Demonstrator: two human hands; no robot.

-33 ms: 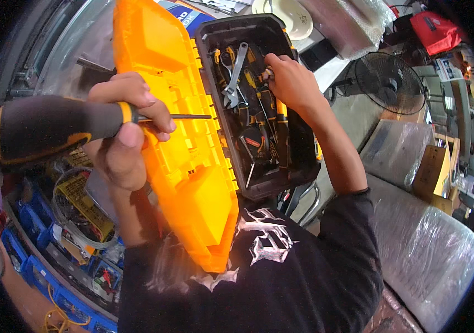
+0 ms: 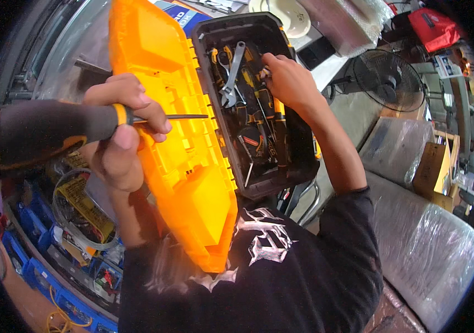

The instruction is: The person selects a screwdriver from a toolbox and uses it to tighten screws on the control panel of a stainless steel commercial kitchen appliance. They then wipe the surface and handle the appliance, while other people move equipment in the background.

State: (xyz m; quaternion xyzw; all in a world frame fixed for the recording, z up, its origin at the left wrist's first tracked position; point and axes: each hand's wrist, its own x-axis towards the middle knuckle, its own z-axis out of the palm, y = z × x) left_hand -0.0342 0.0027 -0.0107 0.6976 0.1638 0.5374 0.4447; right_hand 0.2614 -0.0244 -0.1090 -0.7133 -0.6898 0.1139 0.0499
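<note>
My left hand point(image 2: 129, 125) grips a screwdriver point(image 2: 54, 130) by the front of its thick black handle with yellow trim. The shaft points right, across the raised yellow lid point(image 2: 206, 213) of a black toolbox point(image 2: 295, 166). My right hand point(image 2: 287, 80) reaches in over the box's far right part, fingers bent together around something small and pale that I cannot make out. Left of it lies a silver adjustable wrench point(image 2: 234, 75) on a pile of black-and-yellow hand tools. A tape measure point(image 2: 250, 140) sits nearer to me, and a long black tool with a yellow band point(image 2: 280, 111) lies along the right side.
Beyond the box are a cream bowl point(image 2: 287, 16), a dark flat phone-like object point(image 2: 316, 53) and bubble-wrapped goods point(image 2: 342, 22). A black fan point(image 2: 387, 83) stands to the right, above plastic-wrapped boxes point(image 2: 420, 244). Blue parts bins point(image 2: 34, 222) line the lower left.
The box and lid appear shifted very slightly left in the picture. Both hands keep the same grips and places.
</note>
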